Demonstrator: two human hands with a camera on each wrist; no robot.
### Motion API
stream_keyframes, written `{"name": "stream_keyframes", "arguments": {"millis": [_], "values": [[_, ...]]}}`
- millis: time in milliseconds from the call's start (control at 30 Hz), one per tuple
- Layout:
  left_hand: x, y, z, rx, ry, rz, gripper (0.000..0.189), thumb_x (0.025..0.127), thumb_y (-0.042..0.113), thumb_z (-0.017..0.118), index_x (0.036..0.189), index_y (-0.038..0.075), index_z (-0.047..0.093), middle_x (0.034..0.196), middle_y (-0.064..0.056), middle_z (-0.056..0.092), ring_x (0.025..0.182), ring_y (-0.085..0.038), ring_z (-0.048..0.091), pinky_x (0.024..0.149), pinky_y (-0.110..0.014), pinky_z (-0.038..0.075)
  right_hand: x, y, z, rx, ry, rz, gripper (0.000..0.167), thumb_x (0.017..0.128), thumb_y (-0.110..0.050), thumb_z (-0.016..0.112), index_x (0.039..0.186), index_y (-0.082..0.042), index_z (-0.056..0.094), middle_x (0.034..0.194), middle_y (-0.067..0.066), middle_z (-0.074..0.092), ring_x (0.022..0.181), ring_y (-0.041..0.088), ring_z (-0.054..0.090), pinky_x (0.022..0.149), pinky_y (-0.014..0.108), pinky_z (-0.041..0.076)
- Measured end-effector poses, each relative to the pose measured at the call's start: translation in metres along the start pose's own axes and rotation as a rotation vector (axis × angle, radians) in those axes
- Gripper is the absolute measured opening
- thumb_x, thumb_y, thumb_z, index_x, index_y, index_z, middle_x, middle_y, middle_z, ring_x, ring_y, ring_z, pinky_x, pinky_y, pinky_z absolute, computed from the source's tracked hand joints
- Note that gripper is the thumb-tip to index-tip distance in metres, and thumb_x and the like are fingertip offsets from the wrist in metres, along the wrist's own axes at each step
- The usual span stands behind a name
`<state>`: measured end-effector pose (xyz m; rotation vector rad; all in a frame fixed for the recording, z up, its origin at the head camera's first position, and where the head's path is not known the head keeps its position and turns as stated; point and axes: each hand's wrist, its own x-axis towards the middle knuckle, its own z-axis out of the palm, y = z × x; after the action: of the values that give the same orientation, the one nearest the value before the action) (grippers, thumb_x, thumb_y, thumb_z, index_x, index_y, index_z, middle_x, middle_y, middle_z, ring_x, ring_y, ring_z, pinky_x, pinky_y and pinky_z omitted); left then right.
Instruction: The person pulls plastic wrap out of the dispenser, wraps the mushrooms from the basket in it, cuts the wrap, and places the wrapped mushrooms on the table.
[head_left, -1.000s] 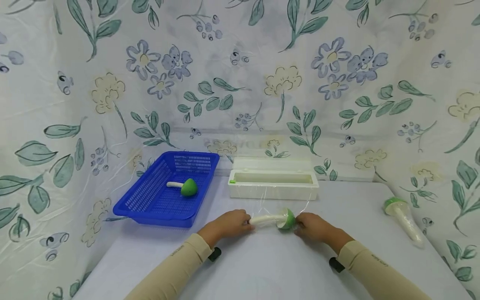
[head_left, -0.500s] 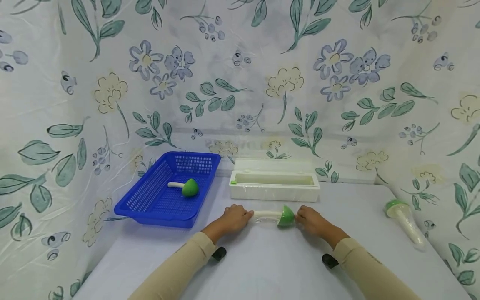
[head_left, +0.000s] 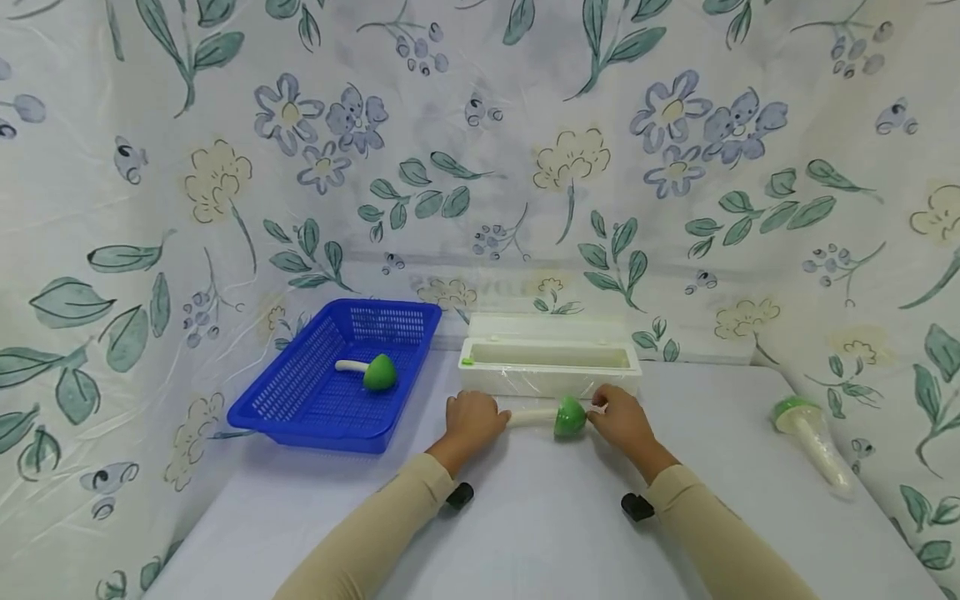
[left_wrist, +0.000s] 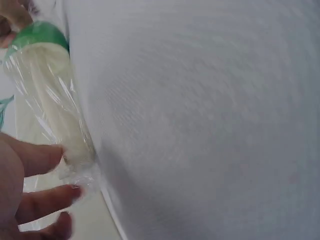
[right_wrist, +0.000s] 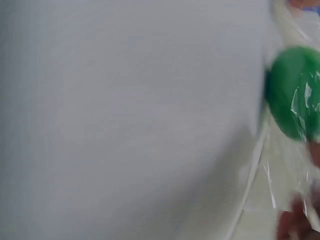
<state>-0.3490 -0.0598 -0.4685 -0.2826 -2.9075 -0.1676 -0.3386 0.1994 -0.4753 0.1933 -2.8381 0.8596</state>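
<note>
A toy mushroom [head_left: 570, 418] with a green cap and pale stem lies crosswise between the two hands, just in front of a white cling film dispenser [head_left: 547, 383]. Clear cling film [left_wrist: 80, 182] covers it and bunches past the stem's end. My left hand [head_left: 474, 421] pinches the wrapped stem end, its other fingers spread apart in the left wrist view. At the cap's side, my right hand [head_left: 622, 421] pinches the film with bent fingers. The right wrist view shows shiny film over the green cap [right_wrist: 295, 95], with the right fingers blurred at the edge.
On the left stands a blue plastic basket [head_left: 300, 412] with another green-capped mushroom [head_left: 380, 372] inside. A film-wrapped mushroom [head_left: 813, 446] lies near the table's right edge. Behind the dispenser, whose lid is up, hangs a floral curtain [head_left: 480, 167].
Both hands and the mushroom have moved forward, closer to the dispenser. The mushroom has rolled, so its cap's underside no longer shows, and the film stretched toward the dispenser has shortened.
</note>
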Motion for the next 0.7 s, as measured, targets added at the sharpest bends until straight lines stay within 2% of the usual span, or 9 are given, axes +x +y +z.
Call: {"name": "stream_keyframes", "arguments": {"millis": [100,167,233,300,400,467,533,600,700], "values": [[0.001,0.003,0.000,0.020,0.094,0.116,0.023,0.084,0.034,0.073,0.075,0.013,0.067,0.074,-0.003,0.057,0.073,-0.024,0.057,0.063,-0.039,0.046,-0.003,-0.008,0.001,-0.119,0.083,-0.172,0.016,0.082,0.002,0.071,0.091,-0.009,0.063,0.097,0.003,0.063,0.090,0.022,0.059,0.078,0.037,0.050],[0.001,0.004,0.001,0.014,0.129,0.219,0.009,0.082,0.019,0.075,0.084,0.012,0.070,0.078,-0.003,0.058,0.073,-0.023,0.058,0.059,-0.037,0.048,-0.006,-0.014,0.001,-0.204,0.085,-0.261,0.020,0.082,0.007,0.067,0.093,-0.009,0.065,0.101,0.004,0.065,0.094,0.023,0.061,0.081,0.036,0.051],[-0.001,0.006,0.001,0.012,0.113,0.312,0.009,0.082,0.008,0.072,0.090,0.012,0.071,0.082,-0.002,0.059,0.075,-0.022,0.060,0.058,-0.035,0.050,-0.009,-0.019,0.001,-0.263,0.057,-0.313,0.020,0.084,0.007,0.062,0.099,-0.006,0.066,0.106,0.008,0.067,0.098,0.025,0.063,0.084,0.037,0.051],[-0.002,0.006,0.002,0.027,0.060,0.374,0.013,0.083,0.004,0.069,0.094,0.010,0.071,0.086,-0.002,0.060,0.077,-0.021,0.061,0.060,-0.034,0.051,-0.010,-0.022,0.000,-0.296,0.001,-0.321,0.023,0.087,0.001,0.059,0.109,-0.002,0.062,0.112,0.012,0.065,0.102,0.027,0.063,0.087,0.039,0.050],[-0.003,0.006,0.003,0.054,-0.027,0.406,0.014,0.086,0.011,0.070,0.099,0.007,0.069,0.092,-0.003,0.060,0.084,-0.021,0.061,0.066,-0.034,0.052,-0.010,-0.024,0.001,-0.293,-0.075,-0.310,0.040,0.088,-0.010,0.064,0.126,-0.001,0.053,0.120,0.015,0.060,0.109,0.029,0.060,0.092,0.041,0.048],[-0.002,0.006,0.003,0.064,-0.065,0.416,0.021,0.086,0.016,0.072,0.104,0.005,0.067,0.097,-0.005,0.059,0.087,-0.021,0.060,0.070,-0.034,0.053,-0.009,-0.024,0.002,-0.274,-0.108,-0.297,0.055,0.087,-0.016,0.071,0.134,-0.003,0.046,0.125,0.015,0.055,0.112,0.031,0.058,0.095,0.042,0.047],[0.001,0.005,0.002,0.053,-0.080,0.419,0.026,0.085,0.017,0.074,0.107,0.005,0.067,0.101,-0.006,0.056,0.088,-0.020,0.059,0.073,-0.033,0.052,-0.007,-0.025,0.003,-0.251,-0.122,-0.278,0.066,0.083,-0.020,0.078,0.136,-0.004,0.043,0.127,0.015,0.051,0.113,0.032,0.057,0.095,0.043,0.046],[0.005,0.004,0.002,0.026,-0.082,0.424,0.027,0.083,0.014,0.076,0.107,0.004,0.068,0.101,-0.007,0.053,0.084,-0.019,0.059,0.071,-0.032,0.051,-0.005,-0.026,0.006,-0.236,-0.131,-0.263,0.071,0.080,-0.021,0.082,0.135,-0.003,0.042,0.128,0.017,0.048,0.113,0.033,0.057,0.095,0.043,0.046],[0.010,0.003,0.002,-0.009,-0.070,0.428,0.024,0.081,0.010,0.078,0.104,0.005,0.070,0.097,-0.006,0.050,0.078,-0.018,0.057,0.066,-0.030,0.050,-0.001,-0.028,0.009,-0.207,-0.129,-0.221,0.068,0.080,-0.022,0.082,0.132,-0.002,0.043,0.126,0.018,0.047,0.112,0.034,0.057,0.095,0.044,0.046]]}}
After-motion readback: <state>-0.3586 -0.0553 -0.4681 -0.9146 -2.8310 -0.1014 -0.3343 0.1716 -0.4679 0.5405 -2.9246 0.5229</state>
